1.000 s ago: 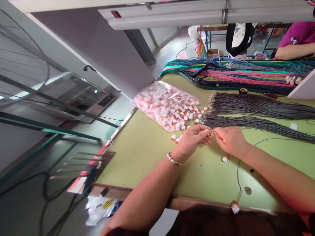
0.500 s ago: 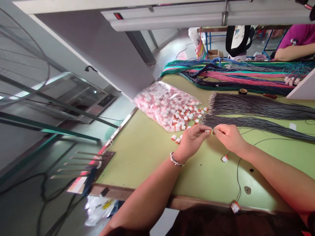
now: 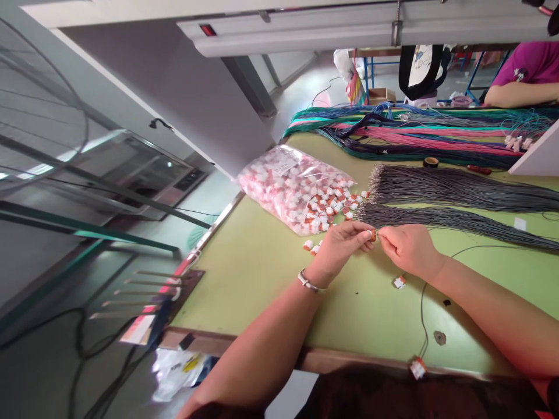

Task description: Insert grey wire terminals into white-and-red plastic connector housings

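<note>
My left hand pinches a small orange-and-white connector between thumb and fingertips. Right beside it, my right hand is closed on a thin grey wire, its fingers curled at the connector's wire side. How far the wire sits in the connector is too small to tell. Below my right hand lies another connector on the green table. At the table's front edge rests a connector with grey wires. A few loose connectors lie left of my left hand.
Behind my hands is a clear plastic bag of connectors, several spilling from its mouth. Dark grey wire bundles stretch to the right. Coloured wires and a tape roll lie farther back. A co-worker's arm shows opposite.
My right hand has turned over into a tighter fist beside the connector. The connector has tilted in my left fingers, showing more orange. Table items stay put.
</note>
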Action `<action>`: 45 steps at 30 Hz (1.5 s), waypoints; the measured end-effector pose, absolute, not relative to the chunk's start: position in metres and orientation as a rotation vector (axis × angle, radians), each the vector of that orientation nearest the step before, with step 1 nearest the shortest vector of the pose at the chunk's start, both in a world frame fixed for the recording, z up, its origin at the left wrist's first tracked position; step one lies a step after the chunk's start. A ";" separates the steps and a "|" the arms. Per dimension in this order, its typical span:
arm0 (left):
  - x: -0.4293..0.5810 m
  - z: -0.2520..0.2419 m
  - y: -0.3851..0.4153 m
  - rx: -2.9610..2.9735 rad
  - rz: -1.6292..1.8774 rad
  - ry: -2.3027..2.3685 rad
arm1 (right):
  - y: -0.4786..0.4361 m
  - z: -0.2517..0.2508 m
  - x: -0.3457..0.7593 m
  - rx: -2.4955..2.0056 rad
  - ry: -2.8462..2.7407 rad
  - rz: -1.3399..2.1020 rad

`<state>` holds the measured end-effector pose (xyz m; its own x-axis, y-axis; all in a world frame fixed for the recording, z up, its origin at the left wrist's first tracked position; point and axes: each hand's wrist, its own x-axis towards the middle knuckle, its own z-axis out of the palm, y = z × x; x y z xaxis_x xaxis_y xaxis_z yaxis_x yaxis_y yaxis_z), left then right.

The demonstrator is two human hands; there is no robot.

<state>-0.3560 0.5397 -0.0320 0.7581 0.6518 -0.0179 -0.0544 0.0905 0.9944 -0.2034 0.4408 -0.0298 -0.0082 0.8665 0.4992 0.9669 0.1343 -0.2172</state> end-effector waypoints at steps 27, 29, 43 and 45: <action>-0.356 -0.034 0.538 1.496 0.721 0.594 | 0.438 -0.025 -0.211 -1.782 -1.712 -0.099; -0.356 -0.035 0.539 1.642 0.811 0.557 | 0.439 -0.024 -0.212 -1.717 -1.668 0.063; -0.360 -0.030 0.542 1.387 0.489 0.501 | 0.440 -0.023 -0.197 -1.468 -1.720 0.512; -0.361 -0.030 0.543 1.402 0.452 0.502 | 0.441 -0.020 -0.194 -1.428 -1.807 0.543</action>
<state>-0.3607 0.5431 -0.0301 0.8141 0.5771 -0.0643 -0.0041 0.1165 0.9932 -0.1941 0.4414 -0.0196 -0.0901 0.9507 0.2967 0.6294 0.2853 -0.7228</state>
